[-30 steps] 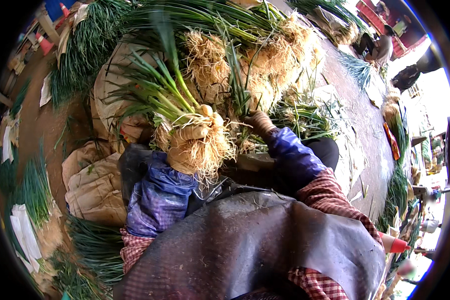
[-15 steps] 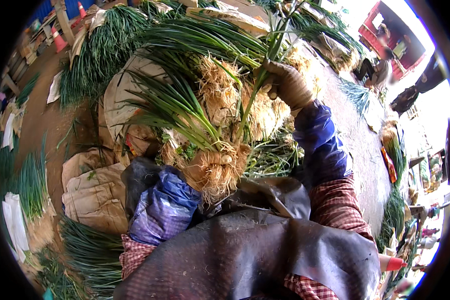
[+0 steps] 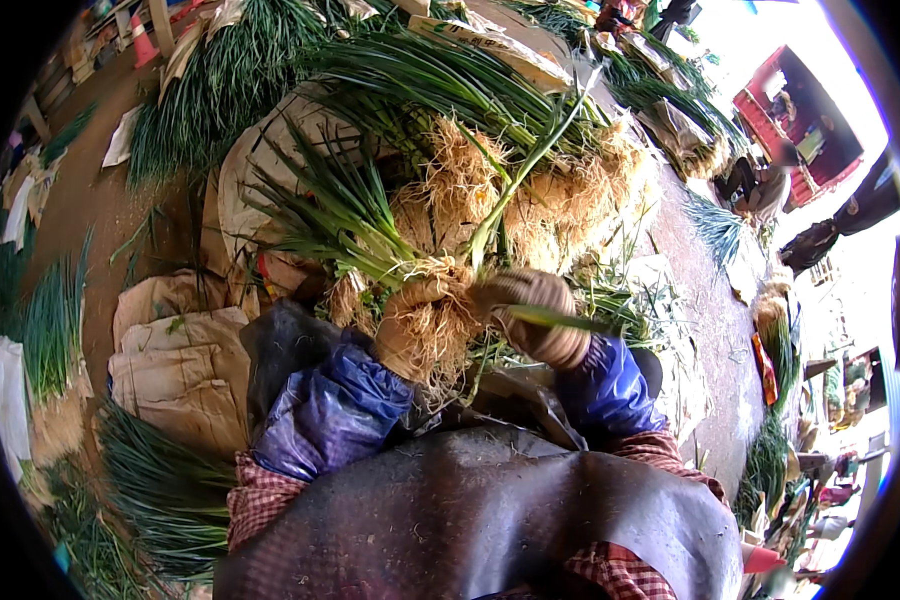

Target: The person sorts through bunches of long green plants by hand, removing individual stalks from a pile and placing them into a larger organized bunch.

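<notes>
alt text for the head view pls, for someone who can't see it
A person's gloved left hand grips a bunch of green onions near its roots, while the gloved right hand holds a single green stalk beside it. Behind them lies a large pile of green onions, with tan sacks at left.

Bright daylight falls on an outdoor dirt ground strewn with flattened brown sacks, white cloths and green heaps, with a red structure at the far right.
</notes>
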{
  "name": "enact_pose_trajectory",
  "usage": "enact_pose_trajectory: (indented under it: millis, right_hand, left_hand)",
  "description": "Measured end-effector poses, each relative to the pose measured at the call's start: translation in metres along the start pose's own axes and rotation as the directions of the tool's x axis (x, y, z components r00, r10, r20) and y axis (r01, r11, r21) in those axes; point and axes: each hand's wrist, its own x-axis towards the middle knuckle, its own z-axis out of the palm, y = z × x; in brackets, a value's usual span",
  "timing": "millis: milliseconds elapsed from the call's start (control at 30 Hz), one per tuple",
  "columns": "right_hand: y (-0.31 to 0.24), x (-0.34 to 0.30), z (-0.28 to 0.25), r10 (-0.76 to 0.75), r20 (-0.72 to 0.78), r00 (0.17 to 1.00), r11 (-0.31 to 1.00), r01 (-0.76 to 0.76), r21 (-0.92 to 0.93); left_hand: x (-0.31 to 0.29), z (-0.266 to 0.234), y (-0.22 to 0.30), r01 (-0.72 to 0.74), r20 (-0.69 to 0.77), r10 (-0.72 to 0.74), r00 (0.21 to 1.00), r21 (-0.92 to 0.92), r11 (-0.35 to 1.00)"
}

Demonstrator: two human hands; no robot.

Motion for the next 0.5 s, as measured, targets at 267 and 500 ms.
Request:
enact_pose_trajectory:
  millis: [267, 500]
  right_hand:
    - [-0.047, -0.009, -0.074, -0.035, -0.199, 0.979, 0.997, 0.049, 0.067]
    - [-0.054, 0.014, -0.073, -0.201, -0.004, 0.98, 0.964, 0.198, 0.176]
  left_hand:
    - [0.002, 0.006, 0.0, -0.077, -0.099, 0.087, 0.991, 0.102, 0.992]
    - [0.003, 0.002, -0.005, -0.028, 0.023, 0.026, 0.999, 0.071, 0.997]
